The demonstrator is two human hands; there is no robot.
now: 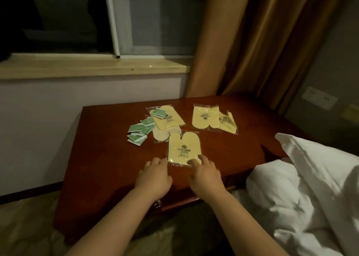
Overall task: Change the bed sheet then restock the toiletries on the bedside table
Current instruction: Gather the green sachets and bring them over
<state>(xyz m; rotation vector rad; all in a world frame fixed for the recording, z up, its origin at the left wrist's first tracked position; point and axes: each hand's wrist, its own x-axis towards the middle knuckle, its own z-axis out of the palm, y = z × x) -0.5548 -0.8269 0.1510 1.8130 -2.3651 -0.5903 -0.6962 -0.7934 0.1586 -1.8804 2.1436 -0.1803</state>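
Both forearms are reaching forward from the bottom of the view, over the near edge of the bedside table point(101, 158). Her left hand point(154, 175) is resting with fingers spread and fairly straight at the near-left corner of the closest yellow packet point(184, 149), touching its clear wrapper, not curling round it. Her right hand point(206, 173) is pressing its fingertips down onto the near-right corner of that same packet, fingers only slightly bent; neither hand is gripping anything. Two more yellow packets point(206, 118) are lying further back on the tabletop, and a scatter of small green sachets point(138, 132) is lying to the left, partly overlapping one packet. White bedding point(303, 187) is bunching up on the right, touching the table's corner. The sheet part looks finished, and she seems to be arranging the toiletries now. Next, I would guess, she is needing to slide this packet straight and tidy the loose sachets into a neat group.
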